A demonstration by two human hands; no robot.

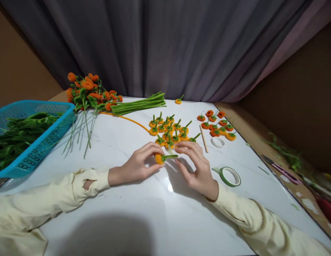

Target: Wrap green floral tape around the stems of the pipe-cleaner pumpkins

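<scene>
My left hand [140, 163] pinches a yellow-orange fuzzy flower head [159, 158] between thumb and fingers, its short green stem [170, 156] pointing right. Facing it, my right hand [194, 165] has its thumb and fingertips curled at the stem's tip. A pale, translucent strip of tape [170, 151] shows at those right fingertips; exactly how it is gripped is hard to see. Just beyond both hands, several similar yellow flower heads [169, 128] stand face down with green stems up. A roll of green tape [229, 176] lies right of my right hand.
A blue basket [48, 142] of green leaves stands left. Behind are orange flowers [87, 85], green pipe-cleaner stems [141, 104] and an orange strand [130, 120]. To the right lie orange flower heads [214, 132], a wooden stick [204, 138], a white ring [217, 142] and a purple-handled tool [285, 173].
</scene>
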